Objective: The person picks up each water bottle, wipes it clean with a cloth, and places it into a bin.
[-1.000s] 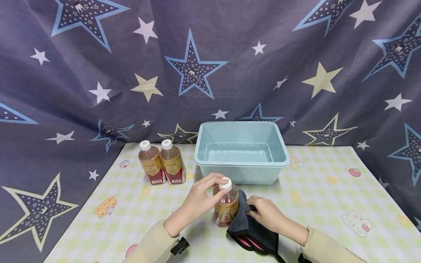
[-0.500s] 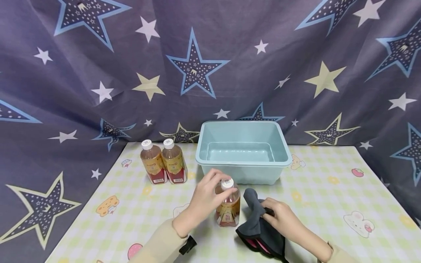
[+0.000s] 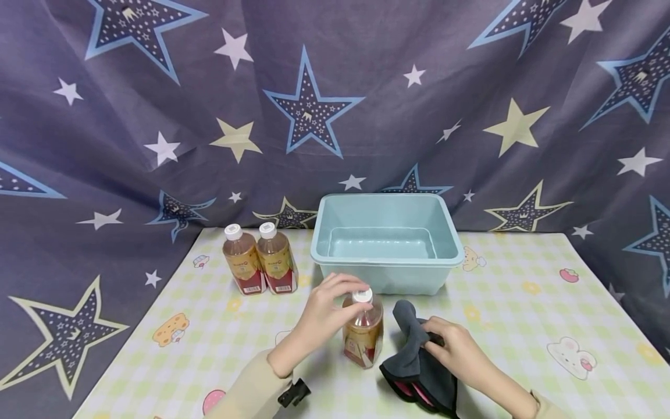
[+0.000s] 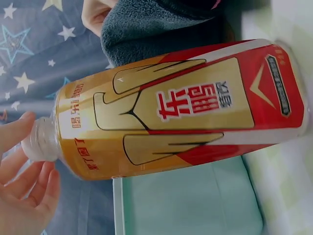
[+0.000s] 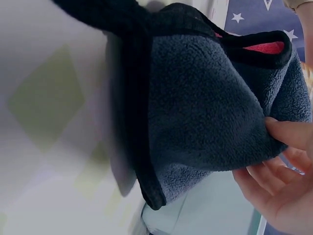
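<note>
A bottle of amber drink [image 3: 362, 334] with a gold and red label stands on the table, its white cap [image 3: 362, 295] between the thumb and fingers of my left hand [image 3: 328, 305]. The left wrist view shows those fingers [image 4: 41, 183] round the cap and neck. Right of the bottle, my right hand [image 3: 452, 346] pinches a dark grey fleecy cloth [image 3: 410, 352] with black edging and pink inside. Its thumb [image 5: 288, 133] presses on the fleece in the right wrist view. A gap separates cloth and bottle in the head view. The cloth's lower part lies on the table.
Behind the bottle stands a light blue plastic tub [image 3: 387, 276]. Two more bottles, a left one [image 3: 244, 265] and a right one [image 3: 277, 265], stand side by side at the back left. A checked cloth [image 3: 523, 326] covers the table, and a starry curtain [image 3: 366, 139] hangs behind.
The right hand has drawn the cloth off the bottle's side, to the right. The bottle has turned under the left hand, so another part of its label faces forward.
</note>
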A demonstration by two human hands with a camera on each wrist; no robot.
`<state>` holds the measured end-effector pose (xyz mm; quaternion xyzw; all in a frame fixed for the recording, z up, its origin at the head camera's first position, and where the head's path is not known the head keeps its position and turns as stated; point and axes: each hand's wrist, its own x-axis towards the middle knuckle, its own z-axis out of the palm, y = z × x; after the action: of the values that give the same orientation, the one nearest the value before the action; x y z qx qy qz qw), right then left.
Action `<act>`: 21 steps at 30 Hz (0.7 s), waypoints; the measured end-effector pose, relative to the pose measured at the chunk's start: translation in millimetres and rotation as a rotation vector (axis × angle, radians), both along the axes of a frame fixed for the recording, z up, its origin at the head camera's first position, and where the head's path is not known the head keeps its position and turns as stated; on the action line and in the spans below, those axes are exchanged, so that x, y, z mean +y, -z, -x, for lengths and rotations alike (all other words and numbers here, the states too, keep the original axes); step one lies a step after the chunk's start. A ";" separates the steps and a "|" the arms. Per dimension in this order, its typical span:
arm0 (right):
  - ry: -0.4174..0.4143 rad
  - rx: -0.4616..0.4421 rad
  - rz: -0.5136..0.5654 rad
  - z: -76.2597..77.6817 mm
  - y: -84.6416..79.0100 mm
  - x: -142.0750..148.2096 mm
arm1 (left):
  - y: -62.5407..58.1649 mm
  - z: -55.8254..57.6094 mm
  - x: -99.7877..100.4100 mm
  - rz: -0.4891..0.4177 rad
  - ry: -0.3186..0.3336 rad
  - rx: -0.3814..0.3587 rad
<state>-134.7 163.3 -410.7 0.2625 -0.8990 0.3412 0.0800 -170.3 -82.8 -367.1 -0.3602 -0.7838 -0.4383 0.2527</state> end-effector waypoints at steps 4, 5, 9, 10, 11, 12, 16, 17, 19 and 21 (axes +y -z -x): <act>-0.003 0.001 0.002 0.6 -0.5 0.6 | 0.8 1.4 -4.0 0.009 0.052 -0.011; -0.003 0.002 0.002 0.7 -0.4 0.5 | 1.0 1.5 -5.0 0.011 0.066 -0.019; -0.006 0.007 0.005 0.8 0.4 0.5 | 1.6 1.5 -7.9 0.024 0.113 -0.053; -0.008 0.009 0.006 0.8 0.5 0.5 | 1.4 1.2 -8.5 0.032 0.121 -0.058; -0.008 0.012 0.007 0.8 0.7 0.5 | 1.1 0.8 -9.1 0.040 0.130 -0.066; -0.008 0.012 0.008 0.8 0.8 0.5 | 1.2 0.8 -9.4 0.049 0.136 -0.068; -0.010 0.009 0.012 0.9 0.5 0.3 | 0.6 0.8 -10.5 0.074 0.166 -0.072; -0.011 0.006 0.013 0.9 0.3 0.1 | 0.6 1.1 -10.5 0.075 0.175 -0.076; -0.015 -0.001 0.015 1.2 -0.3 0.0 | 0.6 1.6 -10.6 0.074 0.192 -0.079; -0.019 -0.005 0.015 1.6 -0.9 -0.1 | 0.9 2.1 -10.6 0.076 0.202 -0.069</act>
<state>-136.3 163.2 -409.8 0.2698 -0.8940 0.3494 0.0764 -172.4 -93.4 -368.0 -0.4317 -0.7677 -0.4435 0.1663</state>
